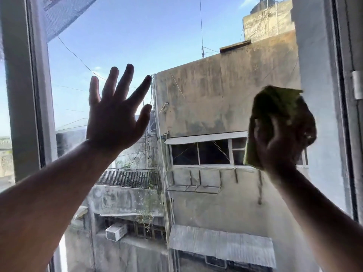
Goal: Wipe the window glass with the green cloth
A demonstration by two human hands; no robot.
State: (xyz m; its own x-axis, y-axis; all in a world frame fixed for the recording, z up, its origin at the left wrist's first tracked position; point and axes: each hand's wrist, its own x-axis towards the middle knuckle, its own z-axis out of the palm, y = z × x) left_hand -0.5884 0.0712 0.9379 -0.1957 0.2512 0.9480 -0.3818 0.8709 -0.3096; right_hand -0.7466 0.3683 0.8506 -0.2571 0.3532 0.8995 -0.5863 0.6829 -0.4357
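Observation:
The window glass (176,46) fills the middle of the view, with sky and old concrete buildings behind it. My right hand (279,148) is raised at the right side of the pane and grips a bunched green cloth (279,105), which sticks out above my fingers against the glass. My left hand (115,116) is held up at the left of the pane, palm toward the glass, fingers spread wide and holding nothing. Whether the palm touches the glass I cannot tell.
A white window frame post (25,95) stands at the left. At the right is another frame edge (349,134) with a metal hinge (357,85). A mesh screen corner (64,14) hangs at the top left.

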